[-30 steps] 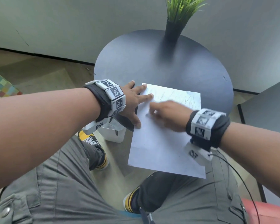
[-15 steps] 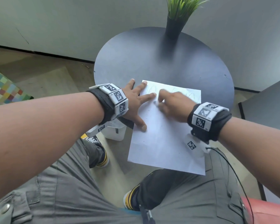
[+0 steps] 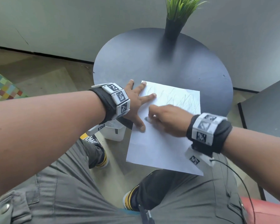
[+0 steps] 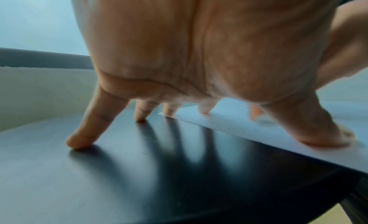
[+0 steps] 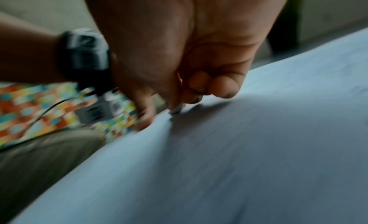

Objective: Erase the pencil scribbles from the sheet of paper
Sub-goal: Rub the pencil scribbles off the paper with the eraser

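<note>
Sheet (image 3: 158,147): white, on the near edge of the round dark worktop (image 3: 152,62), its near end overhanging the knees. Pencil scribbles (image 3: 179,97) remain across the far strip.

Left hand (image 3: 136,102): fingers (image 4: 87,133) spread and straight, thumb and two fingertips pressing the sheet's left margin, the others on the worktop.

Right hand (image 3: 166,118): fingers curled, pinching a small pale eraser (image 5: 177,109), probably, as the wrist view is blurred; its tip touches the paper near the left thumb.

Step in hand: rubbing out marks. Judged partly done, with most of the visible scribble yet to clear.

Handling advice: keep the left fingers planted close to the rubbed patch so the paper cannot buckle; use short strokes running away from the held edge; shift the anchor farther up before working the far strip; go gently near the unsupported overhang.

Also present: plant (image 3: 178,12) in a dark vase at the far rim.
</note>
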A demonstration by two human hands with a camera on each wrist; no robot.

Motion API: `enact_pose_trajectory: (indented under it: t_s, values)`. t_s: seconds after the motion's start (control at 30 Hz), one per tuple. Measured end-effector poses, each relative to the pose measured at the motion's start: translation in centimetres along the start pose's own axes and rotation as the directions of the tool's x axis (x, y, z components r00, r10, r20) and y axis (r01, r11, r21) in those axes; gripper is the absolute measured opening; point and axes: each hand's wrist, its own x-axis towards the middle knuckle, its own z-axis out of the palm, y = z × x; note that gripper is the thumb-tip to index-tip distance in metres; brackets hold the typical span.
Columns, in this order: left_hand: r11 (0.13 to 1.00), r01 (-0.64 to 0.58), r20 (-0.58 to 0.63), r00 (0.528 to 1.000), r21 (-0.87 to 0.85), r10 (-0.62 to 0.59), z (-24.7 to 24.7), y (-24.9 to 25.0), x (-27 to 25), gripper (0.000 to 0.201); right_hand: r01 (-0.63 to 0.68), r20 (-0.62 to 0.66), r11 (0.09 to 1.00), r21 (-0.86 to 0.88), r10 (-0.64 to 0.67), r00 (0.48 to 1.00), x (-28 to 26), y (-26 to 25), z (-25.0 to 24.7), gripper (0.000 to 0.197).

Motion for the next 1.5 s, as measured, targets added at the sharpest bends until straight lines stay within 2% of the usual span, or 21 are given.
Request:
enact_pose_trajectory:
  t_s: [0.1, 0.13, 0.17, 0.23, 0.3, 0.4, 0.43, 0.57, 0.63, 0.7, 0.73, 0.87, 0.9, 1.03, 1.1, 1.17, 1.2, 1.27, 1.33, 1.43, 1.5]
  values:
    - [1.0, 0.002, 0.003, 1.0, -0.002, -0.002, -0.1, 0.0, 0.2, 0.134, -0.263, -0.147, 0.963, 0.063, 0.27, 0.952, 1.6, 3.6, -2.1, 0.03]
    - [1.0, 0.004, 0.004, 1.0, 0.003, -0.004, -0.1, 0.0, 0.2, 0.134, -0.277, -0.172, 0.959, 0.063, 0.284, 0.943, 1.5, 3.7, -2.0, 0.026]
    - [1.0, 0.007, 0.004, 1.0, 0.011, -0.007, -0.2, 0.1, 0.2, 0.134, -0.227, -0.161, 0.973, 0.041, 0.231, 0.96, 1.1, 2.9, -1.5, 0.023]
    - [1.0, 0.011, 0.007, 1.0, 0.025, -0.011, -0.2, 0.3, 0.2, 0.134, -0.043, -0.034, 0.999, 0.002, 0.043, 0.999, 0.0, 0.3, 0.1, 0.021]
    - [0.999, 0.016, 0.012, 1.0, 0.032, -0.016, -0.4, 0.5, 0.2, 0.134, 0.004, 0.012, 1.0, -0.006, -0.004, 1.0, -0.4, 0.3, 0.2, 0.027]
    - [1.0, 0.021, 0.02, 1.0, 0.022, -0.022, -0.4, 0.4, 0.2, 0.134, -0.293, -0.145, 0.953, 0.08, 0.302, 0.942, 1.1, 4.0, -1.8, 0.03]
    - [0.999, 0.022, 0.021, 1.0, 0.024, -0.022, -0.4, 0.4, 0.2, 0.134, -0.302, -0.167, 0.95, 0.073, 0.31, 0.936, 1.0, 4.0, -1.7, 0.029]
    - [0.999, 0.024, 0.015, 1.0, 0.046, -0.025, -0.5, 0.6, 0.1, 0.133, 0.004, -0.014, 1.0, 0.0, -0.004, 1.0, -0.7, -0.1, 0.7, 0.025]
    - [0.999, 0.026, 0.021, 0.999, 0.036, -0.027, -0.5, 0.7, 0.1, 0.133, -0.102, -0.044, 0.994, 0.029, 0.103, 0.994, -0.1, 1.7, -0.3, 0.029]
    - [0.999, 0.034, 0.031, 0.999, 0.023, -0.034, -0.6, 0.6, 0.0, 0.133, -0.288, -0.143, 0.95, 0.121, 0.304, 0.942, 0.8, 4.1, -1.6, 0.028]
    - [0.999, 0.035, 0.038, 0.999, 0.02, -0.035, -0.7, 0.6, -0.1, 0.133, -0.306, -0.161, 0.944, 0.126, 0.324, 0.932, 0.7, 4.2, -1.5, 0.027]
    - [0.998, 0.034, 0.038, 0.999, 0.051, -0.036, -0.9, 1.0, -0.1, 0.132, -0.03, -0.051, 0.999, 0.022, 0.031, 0.998, -0.8, 0.4, 0.8, 0.028]
    - [0.998, 0.035, 0.038, 0.999, 0.053, -0.037, -0.9, 1.0, -0.2, 0.132, -0.021, -0.033, 1.0, 0.02, 0.021, 0.999, -0.9, 0.6, 0.6, 0.03]
    - [0.998, 0.038, 0.044, 0.998, 0.039, -0.04, -0.9, 0.9, 0.0, 0.132, -0.247, -0.175, 0.968, 0.037, 0.25, 0.952, 0.4, 4.4, -1.4, 0.027]
    - [0.998, 0.036, 0.048, 0.998, 0.044, -0.039, -0.9, 0.9, -0.1, 0.132, -0.162, -0.162, 0.987, -0.015, 0.158, 0.974, 0.0, 2.9, -0.6, 0.023]
    - [0.998, 0.031, 0.045, 0.998, 0.047, -0.033, -0.8, 0.8, -0.1, 0.133, -0.004, -0.067, 1.0, -0.021, 0.002, 0.998, -0.8, 0.8, 0.6, 0.025]
    - [0.999, 0.029, 0.041, 0.999, 0.041, -0.031, -0.8, 0.8, 0.0, 0.133, -0.001, -0.041, 1.0, -0.011, 0.001, 0.999, -1.0, 0.9, 0.5, 0.028]
    - [0.999, 0.028, 0.043, 0.999, 0.031, -0.03, -0.8, 0.8, -0.1, 0.132, -0.148, -0.109, 0.988, 0.03, 0.151, 0.983, -0.1, 3.1, -0.7, 0.032]
    - [0.999, 0.035, 0.054, 0.998, 0.04, -0.037, -0.9, 0.9, -0.2, 0.132, -0.303, -0.151, 0.946, 0.113, 0.318, 0.936, 0.5, 5.3, -1.8, 0.029]
    - [0.997, 0.038, 0.031, 0.999, 0.06, -0.04, -1.5, 1.2, -0.1, 0.135, -0.349, -0.133, 0.93, 0.117, 0.363, 0.922, 1.0, 5.9, -1.9, 0.025]
    - [0.996, -0.003, -0.048, 0.999, 0.091, 0.008, -1.4, 1.6, 0.2, 0.134, -0.34, -0.129, 0.936, 0.095, 0.351, 0.928, 1.1, 5.4, -1.9, 0.024]
